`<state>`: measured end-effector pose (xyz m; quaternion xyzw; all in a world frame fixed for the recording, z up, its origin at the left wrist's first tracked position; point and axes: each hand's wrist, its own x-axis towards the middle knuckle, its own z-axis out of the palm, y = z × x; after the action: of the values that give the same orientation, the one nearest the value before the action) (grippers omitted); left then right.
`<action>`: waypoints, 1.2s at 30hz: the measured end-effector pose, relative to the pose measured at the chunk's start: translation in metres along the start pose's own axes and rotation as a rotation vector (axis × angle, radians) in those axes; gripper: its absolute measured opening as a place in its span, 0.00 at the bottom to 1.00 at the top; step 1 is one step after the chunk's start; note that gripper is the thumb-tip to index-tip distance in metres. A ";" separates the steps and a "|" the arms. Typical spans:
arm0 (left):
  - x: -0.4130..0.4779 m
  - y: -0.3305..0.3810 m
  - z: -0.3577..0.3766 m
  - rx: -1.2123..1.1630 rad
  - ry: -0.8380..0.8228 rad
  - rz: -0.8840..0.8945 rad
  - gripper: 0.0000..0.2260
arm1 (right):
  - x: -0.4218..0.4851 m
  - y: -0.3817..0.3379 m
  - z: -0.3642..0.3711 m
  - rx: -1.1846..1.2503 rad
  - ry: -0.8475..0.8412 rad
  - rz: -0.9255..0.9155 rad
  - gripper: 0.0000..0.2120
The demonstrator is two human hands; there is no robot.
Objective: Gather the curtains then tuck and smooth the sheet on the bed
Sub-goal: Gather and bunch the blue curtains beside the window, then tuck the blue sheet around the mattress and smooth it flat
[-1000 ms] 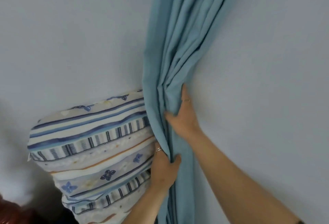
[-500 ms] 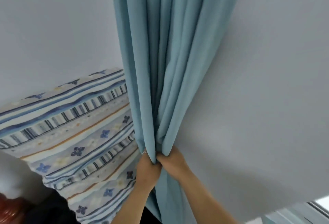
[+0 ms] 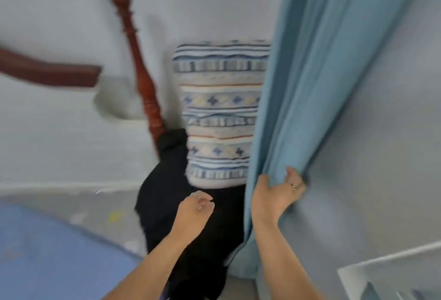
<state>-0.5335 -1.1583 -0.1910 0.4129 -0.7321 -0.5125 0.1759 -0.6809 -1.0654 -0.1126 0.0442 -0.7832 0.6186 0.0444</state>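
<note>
The blue curtain [image 3: 310, 80] hangs in long vertical folds against the wall, and the right hand [image 3: 278, 192] is closed around a bunch of its pleats low down. The left hand [image 3: 194, 209] is loosely curled and holds nothing, just left of the curtain's edge. The sheet on the bed [image 3: 35, 247] lies well to the lower left, so the empty left hand seems nearer to it.

Two bare hands are showing: one left hand [image 3: 195, 206] hanging loosely curled with nothing in it, and one right hand [image 3: 278, 192] gripping cloth. One long pale-blue fabric curtain [image 3: 310, 85] is hanging in folds. One striped blue-and-white patterned cushion [image 3: 219, 113] is leaning upright against the wall. One turned dark-red wooden bedpost [image 3: 140, 61] is standing there, and one dark-red wooden rail [image 3: 47, 73] is running beside it. One black garment [image 3: 171, 192] is lying below the cushion. Two rings are showing, one on each hand.
</note>
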 end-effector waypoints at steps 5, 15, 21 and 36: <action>-0.085 -0.060 -0.092 -0.059 0.285 -0.243 0.09 | -0.089 -0.003 0.021 -0.009 -0.510 0.149 0.08; -0.173 -0.204 -0.162 -0.415 0.613 -0.660 0.06 | -0.202 0.024 0.094 -0.306 -1.127 0.213 0.05; -0.157 -0.260 -0.176 -0.487 0.527 -0.792 0.09 | -0.238 0.052 0.154 -0.491 -1.222 0.334 0.04; -0.078 -0.356 -0.209 -0.529 0.675 -0.907 0.06 | -0.306 0.166 0.311 -0.730 -1.559 0.399 0.05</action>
<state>-0.1942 -1.2712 -0.4110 0.7642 -0.2361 -0.5415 0.2590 -0.4021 -1.3253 -0.3821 0.2991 -0.7323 0.1200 -0.5999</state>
